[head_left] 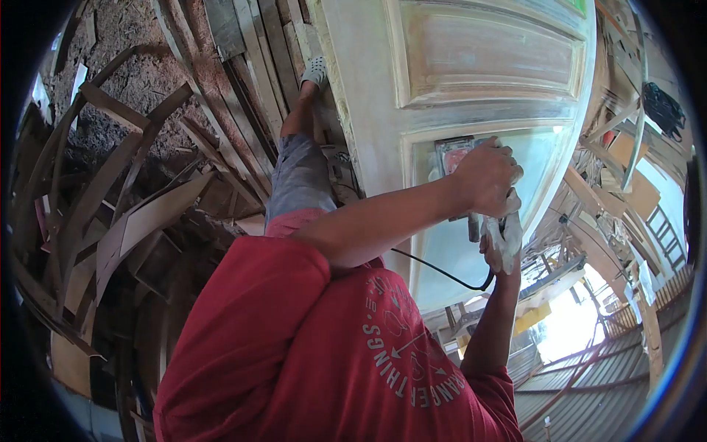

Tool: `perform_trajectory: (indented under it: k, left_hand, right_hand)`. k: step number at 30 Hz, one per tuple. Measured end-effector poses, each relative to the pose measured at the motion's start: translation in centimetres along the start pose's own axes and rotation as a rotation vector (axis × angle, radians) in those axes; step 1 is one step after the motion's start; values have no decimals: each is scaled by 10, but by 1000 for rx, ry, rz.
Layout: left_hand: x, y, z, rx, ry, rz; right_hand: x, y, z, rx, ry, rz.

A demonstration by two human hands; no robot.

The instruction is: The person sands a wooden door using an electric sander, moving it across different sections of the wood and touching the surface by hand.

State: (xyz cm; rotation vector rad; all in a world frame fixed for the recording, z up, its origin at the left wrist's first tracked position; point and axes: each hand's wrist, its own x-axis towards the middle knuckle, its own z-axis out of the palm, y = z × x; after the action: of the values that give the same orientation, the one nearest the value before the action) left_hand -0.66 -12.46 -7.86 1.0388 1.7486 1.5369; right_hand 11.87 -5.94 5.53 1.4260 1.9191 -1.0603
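Observation:
A pale, white-smeared panelled door [390, 118] lies beneath both hands. On its lower recessed panel [535, 158] is a power sander [451, 151] with a flat pad and a reddish part showing. My left hand [488, 175] reaches across from the left, its fingers closed over the top of the sander. Close beside it, my right hand [504, 239] is closed at the tool's rear end and is coated or covered in something whitish. The hands hide most of the sander's body. A black cord [449, 277] loops from near my right hand toward my body.
Curved dark wooden pieces [121, 155] and long boards [254, 66] crowd the left side. My foot in a light shoe [314, 70] stands near the door's left edge. Timber pieces [589, 195] and a corrugated metal wall [589, 390] are on the right.

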Motion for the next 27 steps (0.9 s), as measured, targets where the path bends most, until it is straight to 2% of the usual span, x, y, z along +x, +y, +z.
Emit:
perform_trajectory:
  k: [5, 8, 12, 15, 18, 22, 27]
  left_hand:
    - [-2, 1, -2, -14, 18, -21]
    - [-9, 1, -11, -16, 62, -40]
    - [-20, 0, -16, -15, 68, -21]
    - [-23, 1, -12, -33, 70, 10]
    - [-13, 0, -1, -30, 78, 29]
    - [-6, 2, 7, -10, 83, 6]
    - [-13, 6, -9, -26, 15, -54]
  right_hand:
    - [-1, 1, -1, 43, -27, -2]
    - [-5, -25, 4, -73, -75, 36]
    - [-11, -27, 15, 1, -47, 14]
    - [-8, 15, 14, -37, -32, -126]
    - [-7, -5, 8, 31, 9, 39]
    - [-2, 10, -5, -15, -5, 37]
    - [-8, -8, 4, -22, -57, 13]
